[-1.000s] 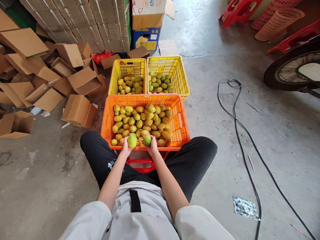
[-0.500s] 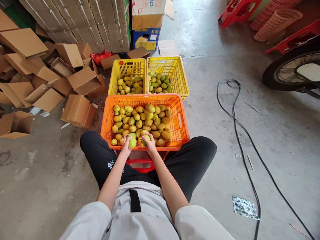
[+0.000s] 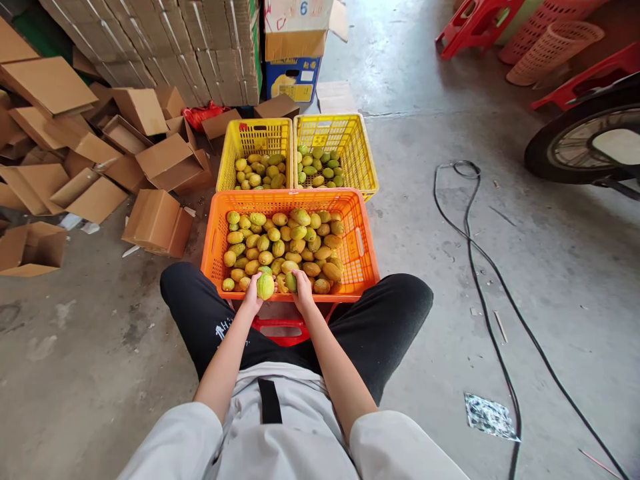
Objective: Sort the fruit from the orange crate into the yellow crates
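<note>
My left hand (image 3: 253,295) is closed around a yellow-green oval fruit (image 3: 265,287) at the near side of the orange crate (image 3: 371,275). Just to its right, my right hand (image 3: 303,292) grips a darker green fruit (image 3: 291,282), partly covered by the fingers. Both fruits are held just above the crate's near rim. Many yellow and greenish oval fruits (image 3: 293,245) lie heaped inside the orange crate. The crate is between my knees, with a red plastic stool (image 3: 280,329) partly showing under its near edge.
Beyond the orange crate stand two yellow crates, the left one (image 3: 227,163) and the right one (image 3: 371,163), with similar fruits inside. Loose cardboard boxes (image 3: 157,223) lie on the left. A black cable (image 3: 470,247) runs along the floor on the right, near a motorcycle wheel (image 3: 575,140).
My right hand has turned its green fruit slightly, and less of the fruit shows. The fruit in my left hand has shifted a little, with more of its face toward me.
</note>
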